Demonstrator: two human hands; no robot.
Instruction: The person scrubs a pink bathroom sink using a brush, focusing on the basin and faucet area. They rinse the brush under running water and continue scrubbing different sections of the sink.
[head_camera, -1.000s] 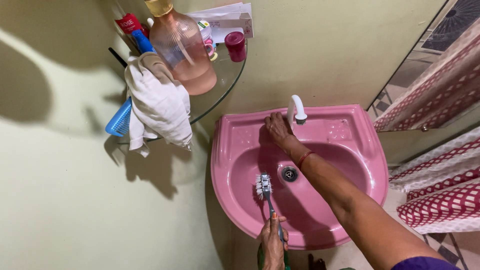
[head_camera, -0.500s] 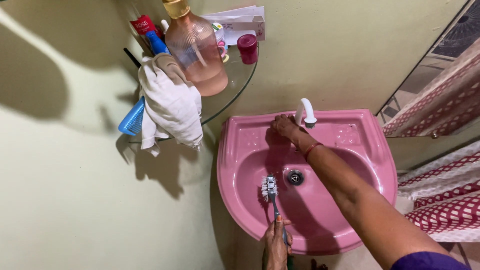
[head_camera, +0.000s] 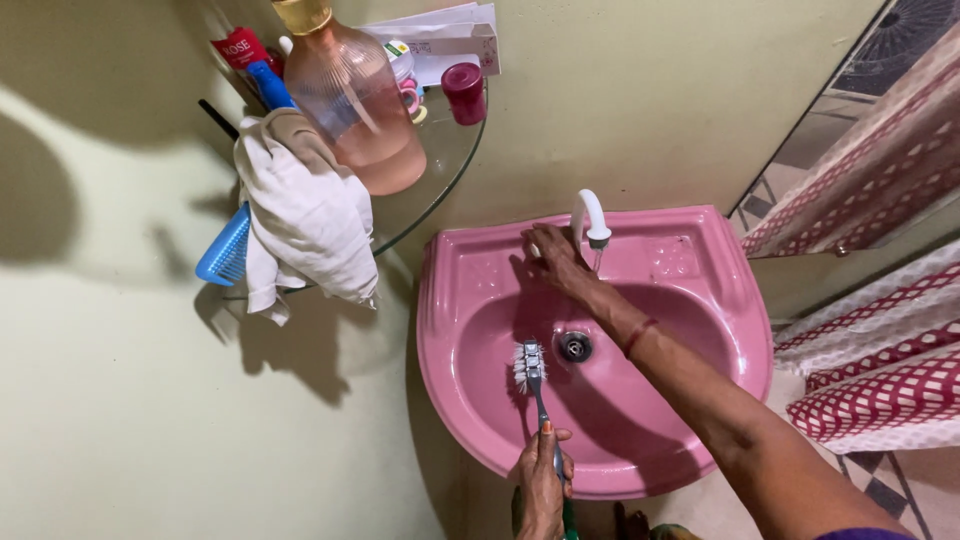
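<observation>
Pale green walls surround a pink sink with a white tap at its 12 o'clock rim, water running from the spout. Left hand, at the sink's 6 o'clock edge, is clenched round a brush whose bristled head rests in the bowl just beside the drain. Right hand lies on the rim beside the tap, fingers spread, grasping nothing. At 10 o'clock, a glass shelf carries a bottle and a cloth.
</observation>
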